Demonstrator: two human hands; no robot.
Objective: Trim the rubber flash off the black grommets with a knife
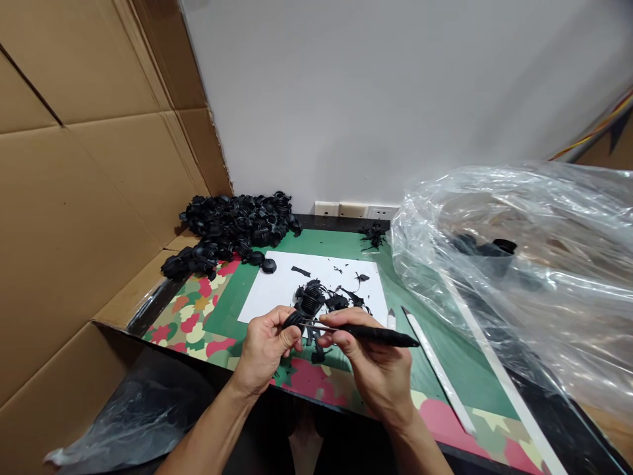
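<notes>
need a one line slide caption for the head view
Left hand holds a ribbed black part, right hand a black-handled tool pointed at it, a pile of black parts beyond.

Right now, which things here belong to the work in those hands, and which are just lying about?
Likely in the job:
black ribbed piece, held by the left hand;
black-handled tool, held by the right hand;
heaped black pieces;
white paper under black scraps.

Apparently lying about:
white stick;
clear plastic, lower left.
</notes>
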